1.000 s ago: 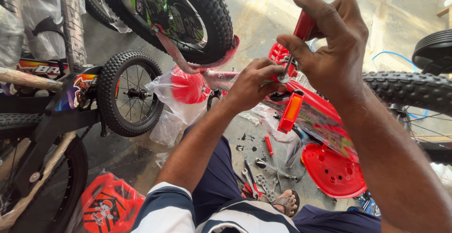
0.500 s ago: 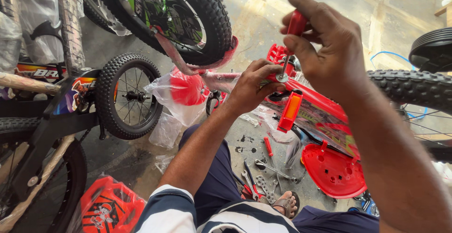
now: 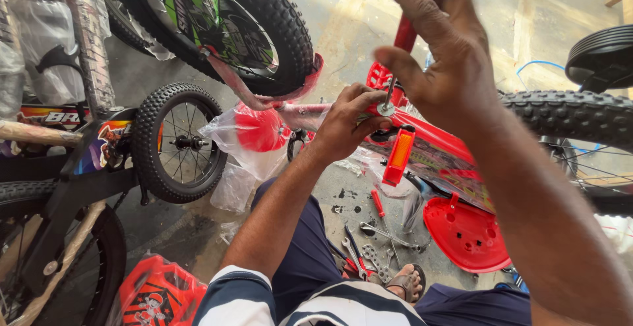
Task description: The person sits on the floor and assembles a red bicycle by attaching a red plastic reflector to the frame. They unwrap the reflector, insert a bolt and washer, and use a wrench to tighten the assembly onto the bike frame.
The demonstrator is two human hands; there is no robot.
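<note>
A small red children's bicycle frame [image 3: 448, 158] lies across my lap area, its knobby black tyre [image 3: 573, 112] to the right. My right hand [image 3: 438, 52] grips a red-handled screwdriver [image 3: 403, 36], its metal shaft pointing down onto a fitting at the top of the frame. My left hand [image 3: 349, 121] presses on the frame just below the screwdriver tip, fingers curled around the fitting. An orange reflector [image 3: 399, 156] hangs from the frame under my left hand.
A black bicycle with a small knobby wheel [image 3: 175, 143] stands at left, and a larger wheel with a green disc [image 3: 221, 26] above it. Loose wrenches and another red screwdriver [image 3: 379, 207] lie on the concrete floor near my sandalled foot [image 3: 403, 283]. A red plastic cover [image 3: 465, 234] lies at right.
My right hand and the screwdriver have shifted slightly up and left in view as the camera moved closer. My left hand stays on the frame.
</note>
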